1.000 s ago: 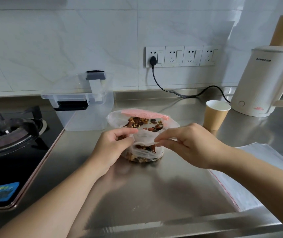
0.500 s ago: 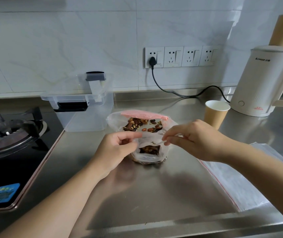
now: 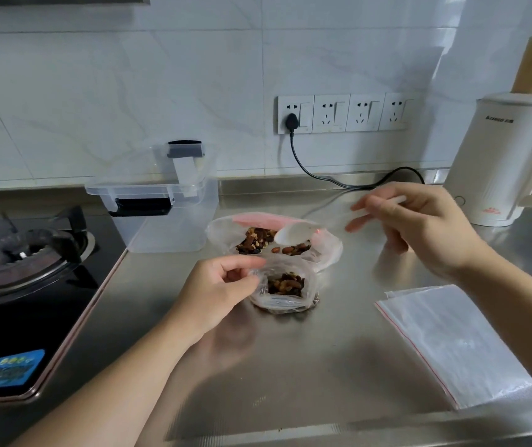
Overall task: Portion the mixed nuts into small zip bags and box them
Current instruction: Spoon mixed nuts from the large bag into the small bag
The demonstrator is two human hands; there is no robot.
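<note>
Left hand (image 3: 222, 285) pinches small zip bag (image 3: 285, 287) rim, nuts inside. Right hand (image 3: 419, 227) grips white spoon (image 3: 296, 234) over big nut bag (image 3: 274, 237). Kettle (image 3: 503, 159) logo unreadable.

White marble-look tiled wall (image 3: 129, 91), four-gang socket strip (image 3: 343, 113), steel countertop (image 3: 290, 366), black gas hob (image 3: 25, 285), possibly daylight

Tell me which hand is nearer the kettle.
Right. The right hand, holding a white spoon, is just left of the kettle; the left hand pinches the small zip bag, farther away.
</note>
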